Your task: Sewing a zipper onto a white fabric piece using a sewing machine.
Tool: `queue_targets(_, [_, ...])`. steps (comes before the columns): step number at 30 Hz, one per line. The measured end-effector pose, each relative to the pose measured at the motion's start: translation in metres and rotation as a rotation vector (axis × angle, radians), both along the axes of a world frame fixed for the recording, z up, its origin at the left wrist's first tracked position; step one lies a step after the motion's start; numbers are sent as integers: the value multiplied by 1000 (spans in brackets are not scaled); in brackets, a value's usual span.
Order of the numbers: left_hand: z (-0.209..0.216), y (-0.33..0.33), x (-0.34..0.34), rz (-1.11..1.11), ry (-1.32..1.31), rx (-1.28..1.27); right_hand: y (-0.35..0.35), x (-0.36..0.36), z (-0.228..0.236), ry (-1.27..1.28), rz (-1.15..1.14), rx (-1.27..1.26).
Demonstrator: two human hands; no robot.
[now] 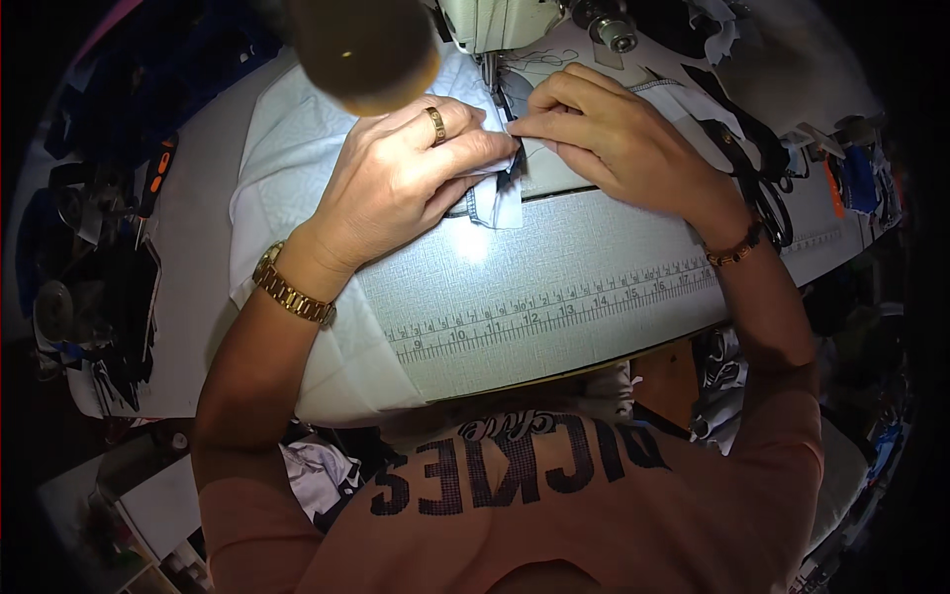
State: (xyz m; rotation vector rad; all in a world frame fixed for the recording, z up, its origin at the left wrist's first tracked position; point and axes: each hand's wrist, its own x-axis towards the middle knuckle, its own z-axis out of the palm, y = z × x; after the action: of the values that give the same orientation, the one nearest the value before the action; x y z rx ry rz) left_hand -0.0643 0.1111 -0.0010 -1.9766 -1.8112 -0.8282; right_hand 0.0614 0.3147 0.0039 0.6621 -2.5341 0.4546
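White fabric (277, 124) lies under and left of the sewing machine (505, 22), its sewn edge reaching the presser foot (491, 74). A narrow black strip (518, 158) runs along that edge, toward the foot; its exact kind is hard to make out. My left hand (406, 168), wearing a ring and a gold watch, presses and pinches the white fabric just left of the strip. Close on the right, my right hand (618, 144) has its thumb and forefinger pinched at the strip's edge. The fingertips of both hands nearly meet below the foot.
A printed ruler scale (534, 307) crosses the table's near side. Black-handled scissors (770, 203) lie beyond my right wrist. At the left are an orange-and-black handled tool (158, 170) and dark cloth (188, 54). A dark rounded object (361, 49) blocks part of the top.
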Motion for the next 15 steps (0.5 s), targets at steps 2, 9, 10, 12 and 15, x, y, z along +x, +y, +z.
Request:
queue_targets(2, [0,-1,-1,-32,4,-12,2,3,4,-41,62,-27])
queue_targets(9, [0,-1,-1,23,-214,30,-3,11,8,-142,193,-27])
queue_targets(10, [1,-2,1,14,-210,40,-4,11,8,-150,199,-18])
queue_targets(12, [1,-5,5,-18,3,-70,-3,12,9,-158,209,-8])
queue_targets(15, [0,-7,9,15,60,-81,-1,13,11,-154,209,19])
